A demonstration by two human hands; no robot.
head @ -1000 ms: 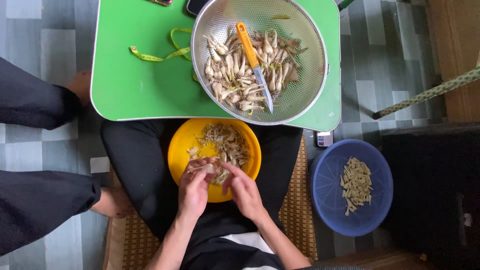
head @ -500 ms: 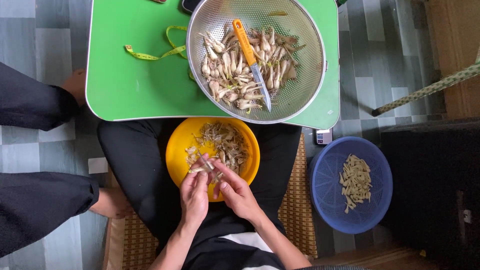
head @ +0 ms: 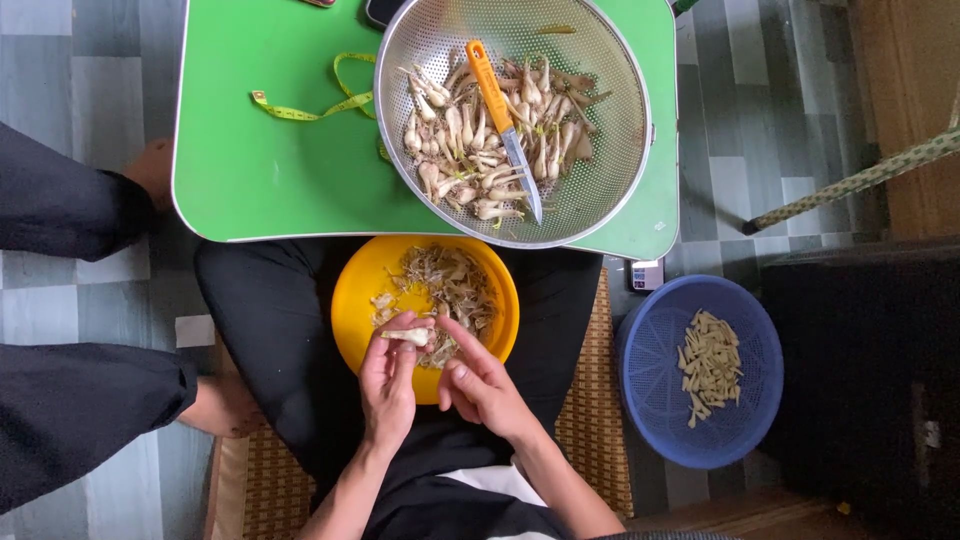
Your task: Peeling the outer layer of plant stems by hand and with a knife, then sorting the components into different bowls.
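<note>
Pale root bulbs still heap the metal colander (head: pixel 600 190), top centre on the green surface (head: pixel 260 170); far fewer lie finished in the blue basket (head: pixel 650 380), lower right. Over the yellow bowl (head: pixel 355 300), left hand (head: pixel 388 385) pinches one bulb (head: pixel 410 337); right hand (head: pixel 482 385) fingers peel it.

Both hands: left hand (head: pixel 388 380), right hand (head: pixel 482 385) pinch pale bulb (head: pixel 408 337) over yellow bowl (head: pixel 360 290).

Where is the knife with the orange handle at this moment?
In the head view, the orange-handled knife lies inside the metal colander on the green table, on top of the unpeeled bulbs, beyond the yellow bowl.
</note>
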